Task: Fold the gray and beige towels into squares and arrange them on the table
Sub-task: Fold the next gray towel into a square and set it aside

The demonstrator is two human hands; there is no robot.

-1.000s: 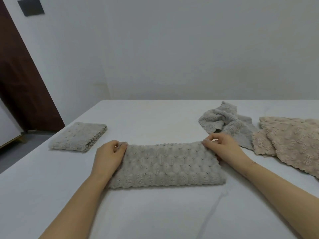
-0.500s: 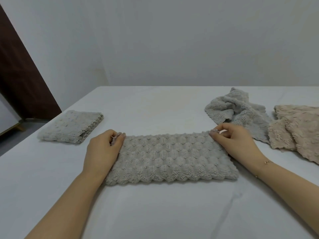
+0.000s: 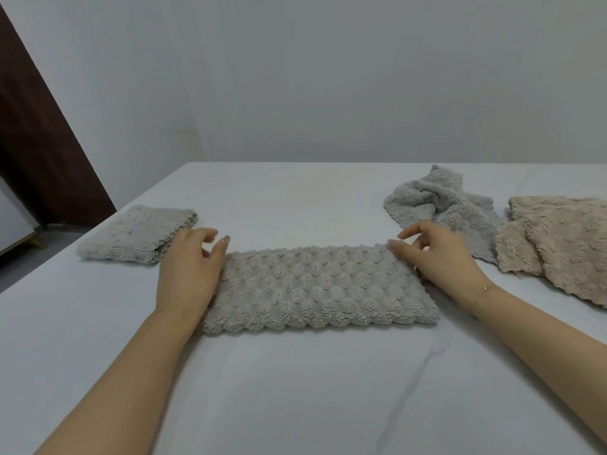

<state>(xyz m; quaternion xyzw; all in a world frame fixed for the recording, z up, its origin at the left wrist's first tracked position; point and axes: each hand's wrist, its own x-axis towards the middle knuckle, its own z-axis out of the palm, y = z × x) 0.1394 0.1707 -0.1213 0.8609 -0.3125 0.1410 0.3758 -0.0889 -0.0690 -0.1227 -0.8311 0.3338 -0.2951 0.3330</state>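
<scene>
A gray towel, folded into a long strip, lies flat on the white table in front of me. My left hand rests at its left end, thumb and fingers spread apart above the far left corner and holding nothing. My right hand sits at the far right corner with its thumb tip touching the towel's edge and its fingers raised and loosely curled. A folded gray towel lies at the left. A crumpled gray towel and a beige towel lie at the right.
The table's left edge runs close behind the folded gray towel, with a dark wooden door and floor beyond it. A plain wall stands behind the table's far edge. The beige towel runs out of view on the right.
Both hands have loosened their pinch on the strip's far corners, and the fingers have lifted and spread. The strip lies flat and has not moved on the table.
</scene>
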